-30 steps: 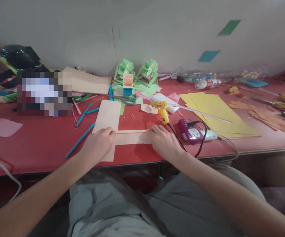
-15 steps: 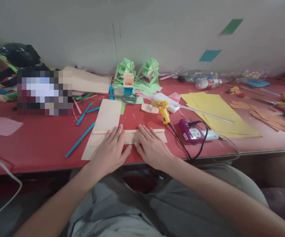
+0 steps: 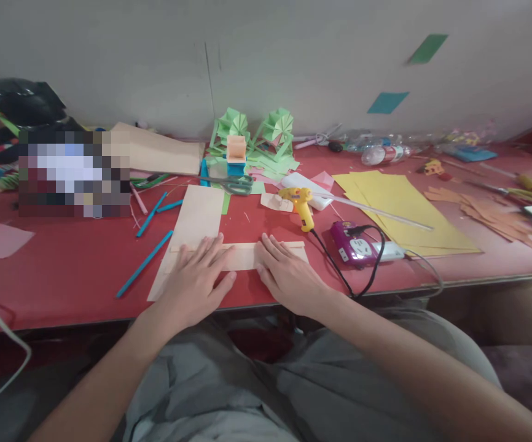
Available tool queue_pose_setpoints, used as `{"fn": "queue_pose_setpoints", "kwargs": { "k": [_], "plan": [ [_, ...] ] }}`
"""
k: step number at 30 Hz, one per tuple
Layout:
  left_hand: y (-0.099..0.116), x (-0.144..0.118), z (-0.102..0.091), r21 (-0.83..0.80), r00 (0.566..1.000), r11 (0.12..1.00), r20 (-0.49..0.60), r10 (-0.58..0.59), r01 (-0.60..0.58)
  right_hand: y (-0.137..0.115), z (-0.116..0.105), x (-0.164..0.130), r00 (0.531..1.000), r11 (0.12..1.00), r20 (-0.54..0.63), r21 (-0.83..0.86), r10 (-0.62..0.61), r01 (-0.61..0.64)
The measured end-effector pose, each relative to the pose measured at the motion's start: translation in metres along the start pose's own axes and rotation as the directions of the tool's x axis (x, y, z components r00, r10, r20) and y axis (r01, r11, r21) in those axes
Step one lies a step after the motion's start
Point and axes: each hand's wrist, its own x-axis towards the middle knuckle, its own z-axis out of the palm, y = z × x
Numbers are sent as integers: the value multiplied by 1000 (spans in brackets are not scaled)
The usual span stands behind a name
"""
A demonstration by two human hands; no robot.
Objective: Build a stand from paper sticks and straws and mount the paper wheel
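On the red worktop, a folded tan paper strip lies near the front edge, long axis running left-right. Left hand and right hand press it flat, fingers spread, grasping nothing.

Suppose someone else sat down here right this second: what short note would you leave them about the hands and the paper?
Left hand: flat, palm down, open, pressing the beige paper strip.
Right hand: flat and open on the same strip, fingers spread.
The strip lies crosswise over a beige sheet near the front edge of the red table.
Glue gun, plugged into the purple power strip, stands just behind; scissors farther back.
Done: strip laid on sheet.
Left: cannot tell whether the strip is stuck down.
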Motion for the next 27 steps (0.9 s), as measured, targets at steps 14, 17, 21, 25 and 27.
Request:
{"fn": "queue_pose_setpoints", "kwargs": {
  "k": [14, 17, 21, 25, 27],
  "plan": [
    [-28, -7, -10, 13, 1000, 1000, 8, 26, -27, 36, -16, -29, 988, 982, -94, -130, 124, -136],
    [-35, 0, -21, 44, 998, 997, 7, 61, -62, 39, -24, -16, 981, 958, -120, -226, 152, -176],
    [-43, 15, -39, 66, 997, 998, 70, -13, 9, 41, -36, 5, 981, 950, 13, -252, 192, -183],
    [-59, 32, -48, -33, 996, 999, 91, 3, 0, 52, -42, 14, 978, 975, 33, -97, 205, -201],
    [-70, 39, -49, -114, 993, 993, 112, 39, -27, 58, -44, 18, 984, 986, 64, -34, 167, -165]
  ]
}}
